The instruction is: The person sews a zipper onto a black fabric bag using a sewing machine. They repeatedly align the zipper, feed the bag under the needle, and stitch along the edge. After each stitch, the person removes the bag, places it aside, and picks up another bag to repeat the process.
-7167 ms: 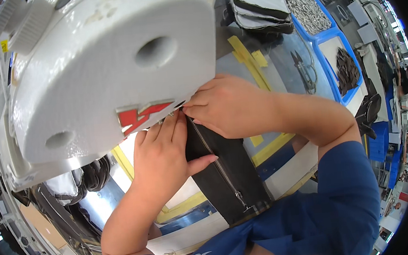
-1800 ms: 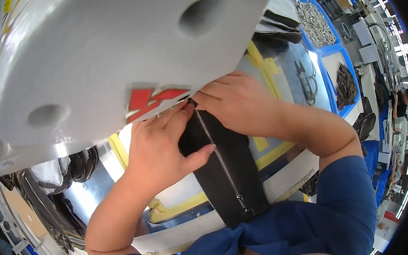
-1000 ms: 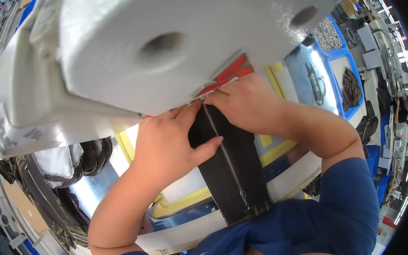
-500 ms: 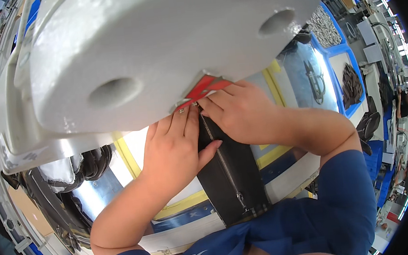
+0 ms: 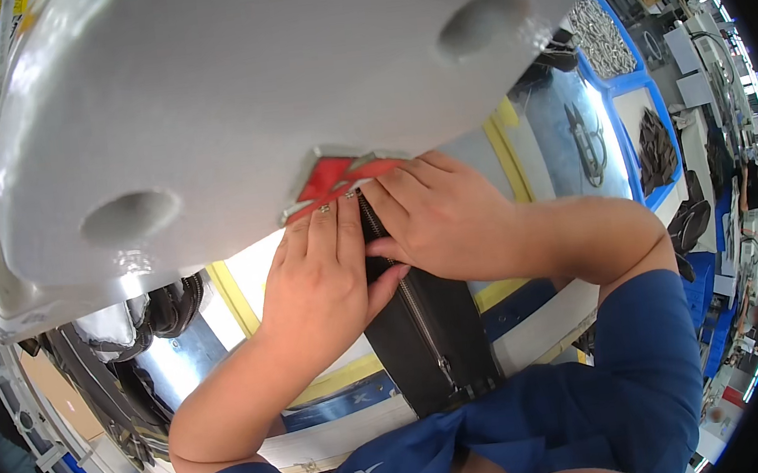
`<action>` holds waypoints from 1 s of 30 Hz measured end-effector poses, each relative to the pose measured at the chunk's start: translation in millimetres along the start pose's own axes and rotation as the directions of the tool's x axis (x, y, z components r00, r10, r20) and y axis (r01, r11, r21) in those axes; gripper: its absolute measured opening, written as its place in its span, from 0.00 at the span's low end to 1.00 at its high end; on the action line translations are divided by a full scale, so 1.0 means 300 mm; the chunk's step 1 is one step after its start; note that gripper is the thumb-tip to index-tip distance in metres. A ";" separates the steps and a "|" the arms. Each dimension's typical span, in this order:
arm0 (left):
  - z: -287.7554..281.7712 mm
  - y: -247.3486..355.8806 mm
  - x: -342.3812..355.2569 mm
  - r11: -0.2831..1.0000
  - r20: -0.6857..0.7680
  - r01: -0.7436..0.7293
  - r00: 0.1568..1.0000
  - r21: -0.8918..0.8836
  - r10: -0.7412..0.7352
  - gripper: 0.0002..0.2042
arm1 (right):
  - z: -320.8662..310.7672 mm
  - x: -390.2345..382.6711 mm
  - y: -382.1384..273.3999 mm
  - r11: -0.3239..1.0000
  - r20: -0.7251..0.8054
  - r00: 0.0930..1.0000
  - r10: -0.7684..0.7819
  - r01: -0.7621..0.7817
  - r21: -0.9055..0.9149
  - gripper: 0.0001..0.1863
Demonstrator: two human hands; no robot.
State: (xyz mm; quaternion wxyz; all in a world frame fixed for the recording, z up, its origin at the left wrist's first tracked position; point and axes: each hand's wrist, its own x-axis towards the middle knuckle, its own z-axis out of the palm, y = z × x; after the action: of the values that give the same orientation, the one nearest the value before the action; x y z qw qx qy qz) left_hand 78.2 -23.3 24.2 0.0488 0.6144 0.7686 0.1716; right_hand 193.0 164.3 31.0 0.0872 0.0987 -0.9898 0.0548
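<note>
From the blue shirt [image 5: 543, 421], the black zippered piece [image 5: 457, 325] is running up the counter [image 5: 534, 326] beneath both hands. The left hand [image 5: 317, 274] is resting flat, thumb apart; the right hand [image 5: 450, 220], thumb also apart, is now lying closer, leaving less zip [image 5: 422, 314] showing. Beyond, the machine head [image 5: 248, 103] is hiding the piece's far end.

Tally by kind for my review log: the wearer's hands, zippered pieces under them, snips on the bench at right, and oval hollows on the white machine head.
Hands: 2 (left hand, right hand)
Black zippered piece: 1
Metal snips: 1
Oval hollows on the white machine head: 2
Total: 6
</note>
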 end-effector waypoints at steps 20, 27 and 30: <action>0.012 0.027 -0.012 0.996 0.101 0.028 0.994 0.083 -0.036 0.64 | 0.001 -0.011 -0.023 0.993 0.064 0.994 0.092 -0.096 0.072 0.46; 0.005 0.006 0.012 0.999 0.000 0.018 1.000 0.030 -0.018 0.61 | -0.008 -0.010 -0.015 0.993 0.064 0.994 0.085 -0.090 0.076 0.46; 0.004 0.005 0.014 0.999 -0.003 0.023 1.000 0.044 -0.023 0.60 | -0.016 -0.009 -0.013 0.993 0.059 0.995 0.077 -0.082 0.088 0.46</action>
State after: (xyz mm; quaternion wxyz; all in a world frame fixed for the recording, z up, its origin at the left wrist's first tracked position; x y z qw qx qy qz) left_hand 78.9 -18.8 24.0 0.0365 0.6063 0.7792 0.1548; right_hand 197.1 161.6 35.6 0.0530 0.0645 -0.9915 0.1000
